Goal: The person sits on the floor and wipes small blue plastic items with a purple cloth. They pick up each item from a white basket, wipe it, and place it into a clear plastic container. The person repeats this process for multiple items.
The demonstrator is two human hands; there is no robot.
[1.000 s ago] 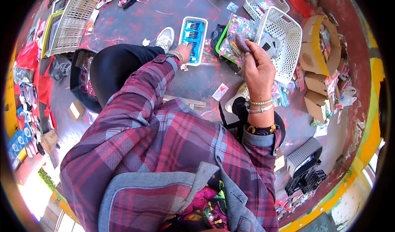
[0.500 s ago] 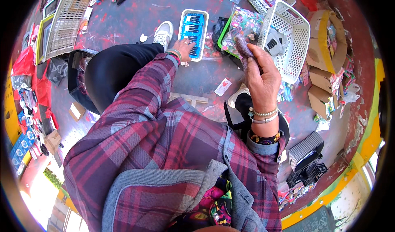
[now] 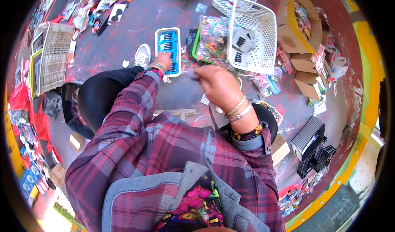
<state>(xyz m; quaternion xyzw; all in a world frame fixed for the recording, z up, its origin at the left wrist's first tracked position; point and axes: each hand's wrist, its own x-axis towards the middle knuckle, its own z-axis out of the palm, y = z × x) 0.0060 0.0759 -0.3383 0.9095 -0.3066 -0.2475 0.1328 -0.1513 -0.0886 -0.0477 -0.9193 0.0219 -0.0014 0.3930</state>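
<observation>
My left hand [image 3: 163, 59] is at the left rim of a white rectangular tray [image 3: 178, 46], fingers curled down over its contents. Inside the tray lie blue cards [image 3: 175, 40] bearing black comb-shaped pieces [image 3: 166, 46]. What those fingers hold, if anything, is hidden. To the right of the tray, my right hand [image 3: 220, 87] is closed on a fuzzy purple band [image 3: 190, 74], blurred and mostly covered by the fingers. The band hangs just beyond the tray's near right corner, apart from it.
Right of the tray, a green-rimmed tray [image 3: 196, 47] holds colourful packets beside a white perforated basket [image 3: 269, 40]. Cardboard boxes [image 3: 305, 82] stand further right. A cream crate [image 3: 57, 57] and a black bin [image 3: 70, 110] are at left. My shoe [image 3: 142, 55] is beside the tray.
My right hand has swung left and down toward the tray with the purple band. My left hand stays at the tray, its fingers now more curled. The whole view has shifted.
</observation>
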